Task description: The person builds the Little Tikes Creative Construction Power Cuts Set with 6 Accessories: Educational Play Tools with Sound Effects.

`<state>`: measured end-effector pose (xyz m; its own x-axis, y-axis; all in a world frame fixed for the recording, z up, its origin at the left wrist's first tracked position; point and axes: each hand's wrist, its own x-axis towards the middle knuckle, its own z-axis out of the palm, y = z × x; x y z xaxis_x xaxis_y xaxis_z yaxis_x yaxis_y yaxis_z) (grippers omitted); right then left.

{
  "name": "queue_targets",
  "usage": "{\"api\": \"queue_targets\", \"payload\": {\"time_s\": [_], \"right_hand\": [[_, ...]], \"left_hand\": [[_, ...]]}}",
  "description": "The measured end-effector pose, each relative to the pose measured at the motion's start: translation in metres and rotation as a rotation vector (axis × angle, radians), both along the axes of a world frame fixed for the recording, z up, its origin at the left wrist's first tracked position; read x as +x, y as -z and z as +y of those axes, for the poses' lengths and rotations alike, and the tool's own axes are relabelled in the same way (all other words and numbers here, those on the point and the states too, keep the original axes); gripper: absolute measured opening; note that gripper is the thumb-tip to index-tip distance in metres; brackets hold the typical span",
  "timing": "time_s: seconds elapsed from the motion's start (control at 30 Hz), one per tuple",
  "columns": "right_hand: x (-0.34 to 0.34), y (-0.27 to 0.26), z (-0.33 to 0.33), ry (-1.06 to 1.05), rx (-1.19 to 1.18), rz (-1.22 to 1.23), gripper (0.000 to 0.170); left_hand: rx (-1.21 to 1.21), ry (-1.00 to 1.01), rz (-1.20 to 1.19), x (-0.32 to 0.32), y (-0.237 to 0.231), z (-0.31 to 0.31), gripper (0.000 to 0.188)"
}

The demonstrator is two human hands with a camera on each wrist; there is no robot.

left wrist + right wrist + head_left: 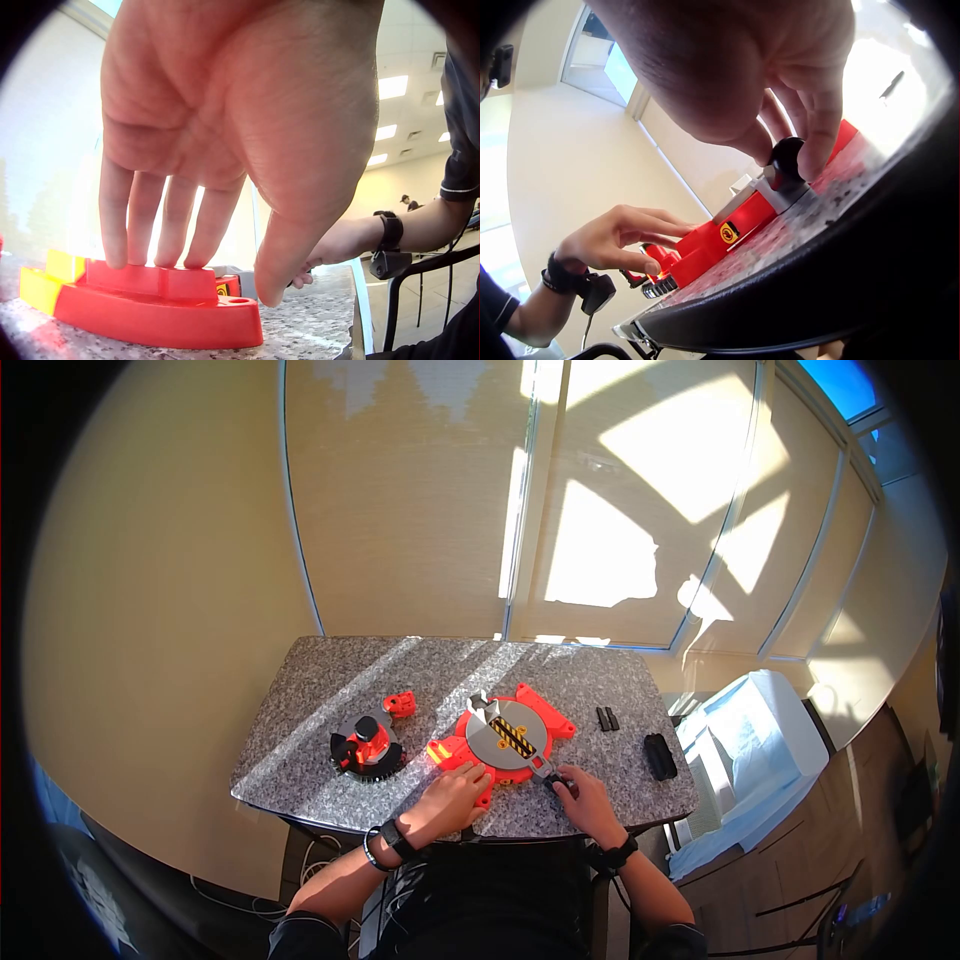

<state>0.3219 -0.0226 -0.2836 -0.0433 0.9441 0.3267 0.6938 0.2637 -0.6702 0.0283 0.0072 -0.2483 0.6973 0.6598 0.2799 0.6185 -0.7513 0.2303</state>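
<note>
A red toy base with a round grey top (482,746) and a black-and-yellow striped strip (512,738) sits near the table's front edge. My left hand (450,800) rests on its near left side. In the left wrist view the straight fingertips press down on a red part (161,304) with a yellow end, thumb held apart. At the near right of the base, my right hand (590,805) pinches a black knob (786,159) between thumb and fingers. The knob is at the end of a grey arm (541,767). Part of the knob is hidden by the fingers.
To the left stands a black-and-red toy piece (370,740) with a red part (400,704) behind it. Two small black sticks (608,719) and a black block (660,757) lie on the right. Beside the speckled table (330,670) is a chair with a pale cover (770,730).
</note>
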Motion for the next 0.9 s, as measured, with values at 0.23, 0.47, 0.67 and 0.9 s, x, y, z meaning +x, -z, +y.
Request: {"api": "queue_targets", "payload": {"time_s": [0.23,0.47,0.67,0.9], "right_hand": [[-0.004,-0.012,-0.003,-0.02,-0.048,-0.022,0.042],[-0.001,-0.004,0.0,-0.001,-0.018,-0.011,0.039],[-0.001,-0.004,0.0,0.001,0.004,-0.036,0.038],[-0.005,-0.016,-0.002,-0.011,-0.067,-0.033,0.045]], "left_hand": [[-0.016,-0.004,0.023,0.0,-0.001,0.0,0.06],[-0.036,-0.005,0.028,0.001,-0.006,-0.002,0.06],[-0.016,-0.004,0.019,0.0,-0.002,-0.001,0.061],[-0.02,0.002,0.005,0.0,-0.005,-0.002,0.06]]}}
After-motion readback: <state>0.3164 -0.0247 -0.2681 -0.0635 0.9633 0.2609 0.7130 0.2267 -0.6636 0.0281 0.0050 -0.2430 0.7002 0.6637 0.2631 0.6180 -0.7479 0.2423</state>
